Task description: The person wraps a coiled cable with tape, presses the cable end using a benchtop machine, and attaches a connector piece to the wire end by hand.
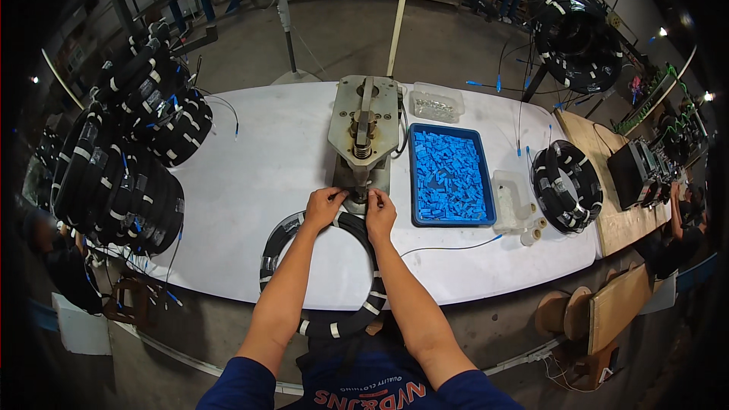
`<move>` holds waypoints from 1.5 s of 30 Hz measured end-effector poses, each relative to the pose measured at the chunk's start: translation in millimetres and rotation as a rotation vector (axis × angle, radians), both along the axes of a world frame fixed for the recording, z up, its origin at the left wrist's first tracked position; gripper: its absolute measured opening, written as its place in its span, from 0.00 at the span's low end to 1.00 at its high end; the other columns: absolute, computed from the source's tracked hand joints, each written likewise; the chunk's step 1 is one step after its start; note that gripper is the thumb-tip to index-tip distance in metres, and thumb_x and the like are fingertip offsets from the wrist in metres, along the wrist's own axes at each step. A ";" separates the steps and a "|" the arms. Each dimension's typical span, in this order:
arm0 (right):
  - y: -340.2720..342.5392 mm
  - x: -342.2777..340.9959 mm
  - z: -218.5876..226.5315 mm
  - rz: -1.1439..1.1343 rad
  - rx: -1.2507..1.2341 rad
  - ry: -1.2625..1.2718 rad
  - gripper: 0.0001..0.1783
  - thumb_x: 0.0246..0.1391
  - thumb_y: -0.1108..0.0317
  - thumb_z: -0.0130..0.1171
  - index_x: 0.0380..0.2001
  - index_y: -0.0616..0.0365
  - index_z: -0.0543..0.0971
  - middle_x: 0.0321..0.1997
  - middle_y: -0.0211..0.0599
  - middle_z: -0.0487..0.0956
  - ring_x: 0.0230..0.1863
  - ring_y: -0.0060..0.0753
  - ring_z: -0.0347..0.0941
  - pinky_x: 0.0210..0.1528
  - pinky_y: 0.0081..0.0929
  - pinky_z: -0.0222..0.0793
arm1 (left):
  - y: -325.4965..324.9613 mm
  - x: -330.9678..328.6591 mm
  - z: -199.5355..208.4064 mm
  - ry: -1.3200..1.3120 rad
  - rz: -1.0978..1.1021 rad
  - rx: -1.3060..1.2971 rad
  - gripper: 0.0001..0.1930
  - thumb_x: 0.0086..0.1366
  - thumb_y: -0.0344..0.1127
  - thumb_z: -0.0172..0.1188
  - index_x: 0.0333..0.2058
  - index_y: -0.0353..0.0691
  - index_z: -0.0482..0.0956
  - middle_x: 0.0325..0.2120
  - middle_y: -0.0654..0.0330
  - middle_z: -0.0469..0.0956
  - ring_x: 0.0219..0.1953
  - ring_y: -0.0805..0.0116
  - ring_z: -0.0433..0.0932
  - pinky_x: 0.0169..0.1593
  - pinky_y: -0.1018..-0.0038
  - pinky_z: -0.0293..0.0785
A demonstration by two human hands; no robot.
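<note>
Both my hands are at the base of a metal bench press (364, 125) with a spring on its ram. My left hand (325, 206) is closed in a pinch on the left of the press's lower tool. On the other side, my right hand (381, 212) pinches too, fingertips close to the tool. Whatever lies between the fingers is too small to make out. A coil of black cable (267, 258), bound with white tape, lies beneath my forearms and overhangs the near table edge. A thin cable with a blue connector (498, 238) runs out to its right.
Right of the press stands a blue tray (412, 182) full of small blue parts. Clear plastic boxes (437, 104) (510, 201), tape rolls (531, 237) and a cable coil (568, 186) are nearby. Stacked coils (129, 197) crowd the left. People work at both sides.
</note>
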State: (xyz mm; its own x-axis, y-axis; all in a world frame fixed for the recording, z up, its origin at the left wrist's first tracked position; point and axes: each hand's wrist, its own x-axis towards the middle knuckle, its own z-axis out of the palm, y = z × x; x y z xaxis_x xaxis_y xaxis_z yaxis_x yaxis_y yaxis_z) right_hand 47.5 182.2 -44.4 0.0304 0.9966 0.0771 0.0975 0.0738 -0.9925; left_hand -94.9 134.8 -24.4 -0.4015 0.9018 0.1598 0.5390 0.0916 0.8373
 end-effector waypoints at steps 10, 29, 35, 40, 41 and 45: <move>-8.0 2.6 4.5 0.036 0.043 0.090 0.12 0.53 0.73 0.56 0.41 0.64 0.78 0.24 0.29 0.75 0.22 0.18 0.66 0.27 0.18 0.64 | -8.7 -4.7 -1.8 -0.129 -0.213 -0.055 0.15 0.64 0.39 0.62 0.38 0.30 0.83 0.29 0.57 0.84 0.31 0.75 0.77 0.37 0.76 0.73; -101.3 95.4 17.3 -0.138 -0.137 0.422 0.09 0.64 0.68 0.54 0.41 0.62 0.69 0.28 0.27 0.71 0.29 0.14 0.67 0.32 0.13 0.64 | -30.9 94.6 34.3 -0.054 -0.542 -0.252 0.12 0.61 0.44 0.62 0.34 0.43 0.85 0.29 0.57 0.83 0.30 0.59 0.79 0.36 0.70 0.73; -78.7 132.7 28.4 -0.088 -0.158 0.428 0.09 0.61 0.72 0.58 0.42 0.65 0.75 0.32 0.28 0.76 0.32 0.13 0.70 0.34 0.13 0.66 | -19.3 125.8 31.8 -0.184 -0.554 -0.211 0.12 0.60 0.38 0.64 0.40 0.38 0.84 0.34 0.58 0.84 0.35 0.68 0.82 0.40 0.74 0.75; -57.9 155.8 57.1 -0.069 -0.134 0.300 0.06 0.60 0.76 0.58 0.40 0.66 0.76 0.31 0.26 0.75 0.29 0.09 0.67 0.30 0.09 0.59 | -1.8 150.1 32.9 -0.190 -0.516 -0.216 0.12 0.62 0.35 0.64 0.42 0.37 0.83 0.36 0.56 0.84 0.37 0.69 0.82 0.41 0.73 0.76; -54.2 160.2 58.4 -0.064 -0.139 0.283 0.06 0.59 0.76 0.58 0.40 0.66 0.76 0.31 0.26 0.76 0.29 0.09 0.66 0.29 0.09 0.58 | 0.3 153.2 27.5 -0.265 -0.523 -0.113 0.12 0.61 0.37 0.64 0.42 0.40 0.83 0.36 0.57 0.84 0.33 0.68 0.82 0.36 0.75 0.75; -36.3 173.1 67.5 -0.110 -0.127 0.255 0.06 0.58 0.78 0.59 0.39 0.65 0.76 0.30 0.26 0.76 0.26 0.08 0.65 0.26 0.08 0.56 | 16.6 169.4 37.5 -0.364 -0.567 -0.088 0.11 0.62 0.34 0.64 0.43 0.40 0.83 0.35 0.60 0.84 0.28 0.76 0.77 0.30 0.79 0.71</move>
